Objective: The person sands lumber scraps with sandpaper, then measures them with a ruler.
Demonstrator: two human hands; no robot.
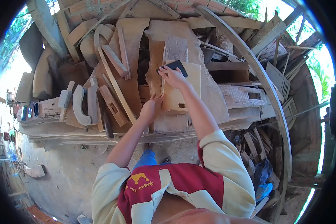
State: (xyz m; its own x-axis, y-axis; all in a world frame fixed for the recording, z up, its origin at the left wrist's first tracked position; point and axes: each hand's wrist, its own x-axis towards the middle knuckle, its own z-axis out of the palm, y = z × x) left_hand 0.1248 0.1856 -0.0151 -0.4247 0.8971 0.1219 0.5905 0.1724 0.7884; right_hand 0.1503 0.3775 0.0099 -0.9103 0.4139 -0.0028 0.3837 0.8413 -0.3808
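A pale, flat wooden piece [188, 84] with a small dark notch near its lower edge lies on the stacked boards. My right hand [172, 75] is closed on a dark, flat block [180, 66] at the top of that piece. Lower down, my left hand [153, 106] rests at the piece's left edge, its fingers bent against it. What the left fingers grip, if anything, is hidden. A brown board [155, 63] lies just left of the pale piece.
A wooden hand plane [113, 106], a curved wooden piece [80, 106] and long sticks lie to the left. A long curved beam [255, 65] arches over the right side. Scrap wood [252, 145] and a blue bag [264, 191] are at lower right.
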